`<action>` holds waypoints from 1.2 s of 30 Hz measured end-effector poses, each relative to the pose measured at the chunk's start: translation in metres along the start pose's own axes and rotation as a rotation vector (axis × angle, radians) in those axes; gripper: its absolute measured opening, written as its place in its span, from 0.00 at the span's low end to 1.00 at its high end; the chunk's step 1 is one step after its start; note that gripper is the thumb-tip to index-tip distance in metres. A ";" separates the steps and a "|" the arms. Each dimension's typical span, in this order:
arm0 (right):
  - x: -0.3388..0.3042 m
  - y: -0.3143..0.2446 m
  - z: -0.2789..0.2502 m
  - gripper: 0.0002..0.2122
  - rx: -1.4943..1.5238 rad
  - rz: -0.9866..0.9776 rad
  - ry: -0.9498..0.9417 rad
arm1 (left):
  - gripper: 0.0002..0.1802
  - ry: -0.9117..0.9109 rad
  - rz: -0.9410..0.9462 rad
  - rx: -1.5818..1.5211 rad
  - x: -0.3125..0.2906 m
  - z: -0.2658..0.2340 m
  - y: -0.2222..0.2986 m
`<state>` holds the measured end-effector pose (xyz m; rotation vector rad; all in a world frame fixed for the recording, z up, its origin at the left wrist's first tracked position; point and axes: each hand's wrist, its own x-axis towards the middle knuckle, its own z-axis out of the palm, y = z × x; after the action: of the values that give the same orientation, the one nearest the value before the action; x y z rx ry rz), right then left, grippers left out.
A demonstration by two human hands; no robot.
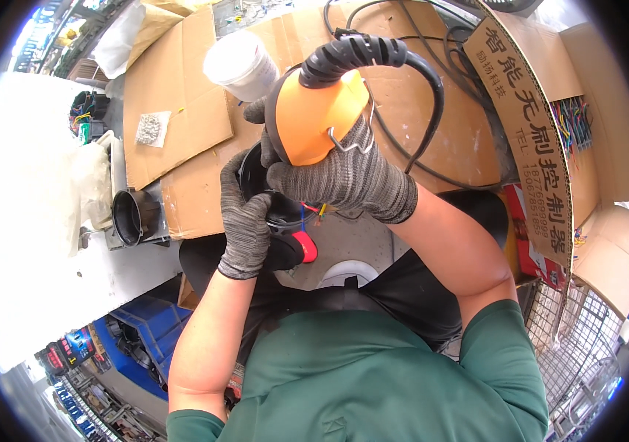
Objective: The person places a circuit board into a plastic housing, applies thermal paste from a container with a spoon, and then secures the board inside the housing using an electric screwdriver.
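Note:
An orange corded hand tool (318,118) with a thick black ribbed cord sleeve and a bent wire hook stands up in front of me; its exact kind is hidden by the angle. My right hand (344,173), in a grey knit glove, is wrapped around it. Below and left of the tool, my gloved left hand (244,221) grips a round black housing (253,177), thumb toward me and fingers around its outer side. Short coloured wires (318,210) hang beside the housing, under the right hand. The tool's front end is covered by my hands.
Cardboard sheets (174,110) cover the bench, with a white tub (240,65) and a small bag of white parts (152,129) on them. Another black cup-shaped housing (134,217) lies at the left. Black cable (432,166) loops at the right, near a printed carton (524,140) holding wires.

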<state>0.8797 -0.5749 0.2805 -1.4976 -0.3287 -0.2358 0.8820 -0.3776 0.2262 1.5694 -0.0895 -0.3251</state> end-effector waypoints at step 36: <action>0.018 -0.007 0.010 0.29 -0.246 -0.144 -0.200 | 0.22 -0.028 0.098 0.010 0.010 -0.013 -0.030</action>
<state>0.8932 -0.5643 0.2934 -1.7469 -0.5856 -0.2476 0.8904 -0.3671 0.1952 1.5648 -0.1894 -0.2704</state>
